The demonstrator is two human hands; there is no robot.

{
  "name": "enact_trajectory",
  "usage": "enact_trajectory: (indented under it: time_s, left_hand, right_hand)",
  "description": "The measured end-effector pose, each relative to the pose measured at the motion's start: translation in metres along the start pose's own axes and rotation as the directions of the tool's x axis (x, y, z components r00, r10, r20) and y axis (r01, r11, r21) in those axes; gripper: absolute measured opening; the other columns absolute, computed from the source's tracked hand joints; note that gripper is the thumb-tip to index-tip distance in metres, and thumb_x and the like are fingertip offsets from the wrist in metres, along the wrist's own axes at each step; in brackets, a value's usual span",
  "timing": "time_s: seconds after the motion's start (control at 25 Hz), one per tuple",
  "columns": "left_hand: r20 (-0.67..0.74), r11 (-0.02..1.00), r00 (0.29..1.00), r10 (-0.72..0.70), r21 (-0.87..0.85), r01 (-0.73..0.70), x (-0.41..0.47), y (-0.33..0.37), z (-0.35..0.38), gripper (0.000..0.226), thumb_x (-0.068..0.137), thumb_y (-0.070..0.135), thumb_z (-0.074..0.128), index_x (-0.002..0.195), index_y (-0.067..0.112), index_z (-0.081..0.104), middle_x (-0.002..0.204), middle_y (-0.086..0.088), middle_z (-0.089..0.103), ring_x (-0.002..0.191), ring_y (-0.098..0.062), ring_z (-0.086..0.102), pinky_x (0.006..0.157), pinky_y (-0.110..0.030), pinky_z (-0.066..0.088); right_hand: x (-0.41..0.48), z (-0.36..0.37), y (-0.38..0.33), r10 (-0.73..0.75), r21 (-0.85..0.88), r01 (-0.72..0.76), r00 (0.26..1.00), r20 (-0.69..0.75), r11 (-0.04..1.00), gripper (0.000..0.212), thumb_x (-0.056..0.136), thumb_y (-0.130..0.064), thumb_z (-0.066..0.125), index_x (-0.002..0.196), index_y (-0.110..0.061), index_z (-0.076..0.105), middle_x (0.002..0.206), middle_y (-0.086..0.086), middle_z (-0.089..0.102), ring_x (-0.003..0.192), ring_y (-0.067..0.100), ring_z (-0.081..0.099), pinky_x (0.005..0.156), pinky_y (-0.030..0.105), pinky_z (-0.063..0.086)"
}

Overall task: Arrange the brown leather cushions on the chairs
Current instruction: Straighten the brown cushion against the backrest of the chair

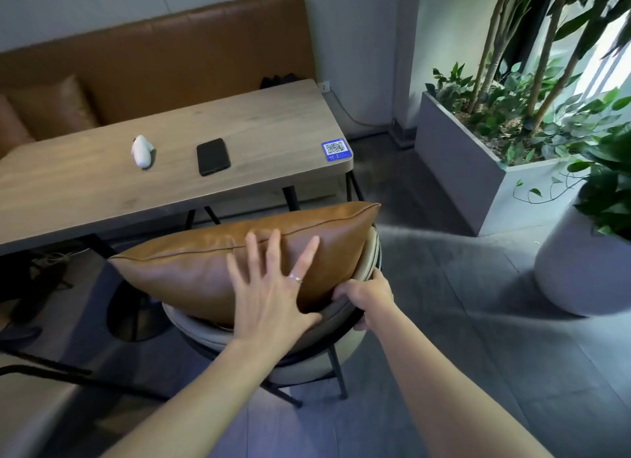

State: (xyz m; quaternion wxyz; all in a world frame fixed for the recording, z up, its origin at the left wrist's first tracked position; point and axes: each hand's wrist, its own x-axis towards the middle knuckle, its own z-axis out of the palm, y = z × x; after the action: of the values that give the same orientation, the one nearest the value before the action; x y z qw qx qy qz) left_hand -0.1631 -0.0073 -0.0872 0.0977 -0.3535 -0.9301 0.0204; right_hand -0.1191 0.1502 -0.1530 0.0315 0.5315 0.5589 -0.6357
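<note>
A brown leather cushion [191, 269] stands on edge in a round grey chair [321, 362], leaning against its curved backrest. My left hand [273, 286] lies flat on the cushion's near face with fingers spread, a ring on one finger. My right hand [367, 295] grips the rim of the chair's backrest just right of the cushion's lower corner. A second brown cushion [51, 105] rests on the brown leather bench [177, 51] behind the table.
A wooden table [102, 191] stands just beyond the chair, holding a black phone [213, 156], a small white object [141, 151] and a blue QR sticker [335, 150]. A grey planter box [464, 170] and a round white pot [580, 269] stand to the right. Another chair's edge [24, 389] shows at lower left.
</note>
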Motion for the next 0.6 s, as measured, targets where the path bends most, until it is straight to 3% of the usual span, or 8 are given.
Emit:
enact_trajectory:
  time_s: [0.12, 0.4, 0.6]
  left_hand:
    - [0.073, 0.999, 0.997, 0.035, -0.022, -0.034, 0.016, 0.021, 0.000, 0.131, 0.072, 0.077, 0.066, 0.140, 0.047, -0.042, 0.168, -0.018, -0.022, 0.151, -0.050, -0.018, 0.117, -0.071, 0.001]
    - [0.071, 0.999, 0.997, 0.008, 0.047, -0.012, -0.014, 0.028, 0.006, 0.131, 0.079, 0.072, 0.063, 0.137, 0.038, -0.050, 0.165, -0.023, -0.024, 0.148, -0.054, -0.022, 0.114, -0.076, 0.003]
    - [0.082, 0.998, 0.997, 0.004, 0.064, -0.010, -0.003, 0.034, 0.009, 0.129, 0.082, 0.073, 0.060, 0.136, 0.037, -0.051, 0.165, -0.022, -0.026, 0.149, -0.052, -0.022, 0.115, -0.075, 0.004]
  right_hand:
    - [-0.005, 0.003, 0.003, -0.034, 0.004, 0.034, 0.999, -0.017, 0.999, 0.117, 0.043, -0.020, 0.080, 0.149, -0.035, 0.034, 0.137, 0.009, 0.055, 0.114, 0.043, 0.056, 0.061, 0.053, 0.062]
    - [-0.014, 0.004, 0.024, -0.067, -0.057, 0.067, 0.998, 0.002, 0.996, 0.116, 0.035, -0.030, 0.077, 0.144, -0.033, 0.038, 0.134, 0.005, 0.058, 0.109, 0.040, 0.059, 0.060, 0.055, 0.063]
    - [-0.012, -0.004, 0.016, -0.081, -0.099, 0.083, 0.996, 0.023, 0.992, 0.112, 0.042, -0.029, 0.081, 0.146, -0.027, 0.038, 0.134, 0.007, 0.057, 0.108, 0.040, 0.060, 0.053, 0.050, 0.063]
